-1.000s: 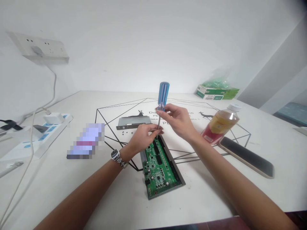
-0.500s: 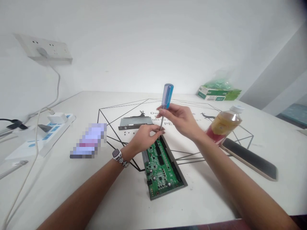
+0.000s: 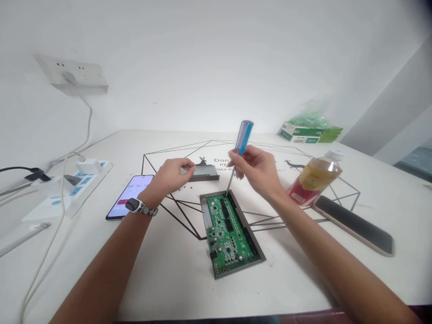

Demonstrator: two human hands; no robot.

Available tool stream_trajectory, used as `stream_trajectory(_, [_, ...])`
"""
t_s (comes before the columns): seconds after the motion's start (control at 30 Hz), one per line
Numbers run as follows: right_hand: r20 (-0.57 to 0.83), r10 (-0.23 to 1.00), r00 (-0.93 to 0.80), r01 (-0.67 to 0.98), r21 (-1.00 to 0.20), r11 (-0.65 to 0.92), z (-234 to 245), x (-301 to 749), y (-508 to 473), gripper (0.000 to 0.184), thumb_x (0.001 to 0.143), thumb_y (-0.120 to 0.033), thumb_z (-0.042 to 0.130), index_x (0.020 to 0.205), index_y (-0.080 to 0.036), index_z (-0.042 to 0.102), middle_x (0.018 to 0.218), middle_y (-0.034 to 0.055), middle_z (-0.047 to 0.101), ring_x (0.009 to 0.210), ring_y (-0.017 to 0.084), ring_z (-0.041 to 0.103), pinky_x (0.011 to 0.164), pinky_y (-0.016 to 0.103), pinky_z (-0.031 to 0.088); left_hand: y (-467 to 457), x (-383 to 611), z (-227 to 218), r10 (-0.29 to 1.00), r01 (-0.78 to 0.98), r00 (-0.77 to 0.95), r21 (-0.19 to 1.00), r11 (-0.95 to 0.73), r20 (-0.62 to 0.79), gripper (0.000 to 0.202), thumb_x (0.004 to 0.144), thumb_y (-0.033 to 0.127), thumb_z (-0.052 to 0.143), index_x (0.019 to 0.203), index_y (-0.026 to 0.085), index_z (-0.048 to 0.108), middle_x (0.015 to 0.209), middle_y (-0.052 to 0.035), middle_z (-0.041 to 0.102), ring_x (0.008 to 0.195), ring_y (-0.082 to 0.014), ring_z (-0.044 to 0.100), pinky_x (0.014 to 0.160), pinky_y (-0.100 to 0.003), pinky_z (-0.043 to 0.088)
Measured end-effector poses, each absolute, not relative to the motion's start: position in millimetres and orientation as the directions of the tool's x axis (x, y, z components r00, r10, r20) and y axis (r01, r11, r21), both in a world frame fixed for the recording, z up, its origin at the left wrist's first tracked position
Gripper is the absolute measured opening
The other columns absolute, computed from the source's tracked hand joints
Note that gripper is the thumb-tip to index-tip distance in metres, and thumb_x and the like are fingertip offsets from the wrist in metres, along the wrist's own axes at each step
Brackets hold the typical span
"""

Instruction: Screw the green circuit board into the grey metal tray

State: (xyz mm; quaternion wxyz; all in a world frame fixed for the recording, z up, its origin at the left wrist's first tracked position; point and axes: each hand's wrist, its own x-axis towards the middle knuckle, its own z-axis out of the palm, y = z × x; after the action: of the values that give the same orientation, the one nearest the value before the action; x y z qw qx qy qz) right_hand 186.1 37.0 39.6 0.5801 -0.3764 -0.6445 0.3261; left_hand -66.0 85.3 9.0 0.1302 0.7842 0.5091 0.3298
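My right hand (image 3: pixel 258 171) grips a screwdriver (image 3: pixel 244 136) with a blue and clear handle, held at the base of the handle and the upper shaft. The slanted shaft reaches down to the far right corner of a green circuit board (image 3: pixel 232 249), which sits in a grey metal tray (image 3: pixel 259 252). My left hand (image 3: pixel 172 176) is in the air left of the board, thumb and fingertips pinched together. Whatever the pinch holds, if anything, is too small to make out. Behind that hand lies a flat metal plate (image 3: pixel 207 171), partly covered by it.
A lit phone (image 3: pixel 130 191) showing a timer lies at left, beside a white power strip (image 3: pixel 76 191) with cables. On the right are a drink bottle (image 3: pixel 315 177) and a dark phone (image 3: pixel 354 222). Green and white boxes (image 3: pixel 300 130) stand at the back.
My left hand has left the screwdriver's shaft and moved left and slightly up, uncovering the board's far end. My right hand still holds the screwdriver at the board's corner. The view has shifted slightly.
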Motion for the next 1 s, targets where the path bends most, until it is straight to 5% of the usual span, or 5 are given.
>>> stream_trajectory(0.13, [0.590,0.806,0.045,0.059,-0.807,0.588,37,179,32,0.023,0.092,-0.045,0.069,0.095,-0.023,0.065,0.075,0.0001,0.069,0.054,0.012,0.058,0.054,0.031,0.052,91,-77,3,0.915,0.740,0.313,0.538,-0.404,0.256,0.030,0.089,0.044,0.058,0.097,0.022,0.077,0.100,-0.0099,0.077,0.052,-0.0163,0.063,0.054,-0.031,0.048])
stream_trajectory(0.4, [0.499,0.857,-0.127,0.012,-0.863,0.505,-2,151,37,0.030,0.099,-0.050,0.058,0.105,-0.021,0.061,0.099,0.0066,0.072,0.084,0.017,0.069,0.086,0.038,0.057,95,-80,-2,0.913,0.763,0.341,0.502,-0.409,0.226,0.021,0.083,0.034,0.059,0.085,0.022,0.077,0.083,-0.0073,0.076,0.062,-0.0203,0.067,0.056,-0.029,0.046])
stream_trajectory(0.6, [0.466,0.880,-0.097,-0.017,-0.884,0.467,-4,156,35,0.034,0.097,-0.054,0.059,0.103,-0.020,0.060,0.099,0.0073,0.073,0.082,0.018,0.070,0.083,0.039,0.058,89,-79,2,0.921,0.765,0.337,0.512,-0.390,0.197,0.022,0.077,0.032,0.064,0.090,0.024,0.079,0.093,-0.0089,0.077,0.062,-0.0210,0.067,0.054,-0.030,0.046])
stream_trajectory(1.0, [0.491,0.871,-0.002,-0.068,-0.869,0.489,7,179,27,0.022,0.097,-0.044,0.062,0.098,-0.022,0.058,0.092,0.0058,0.073,0.073,0.018,0.070,0.078,0.040,0.060,87,-62,3,0.870,0.696,0.477,0.550,-0.461,0.125,0.013,0.071,0.033,0.074,0.078,0.024,0.079,0.081,-0.0062,0.078,0.075,-0.0237,0.070,0.063,-0.031,0.049])
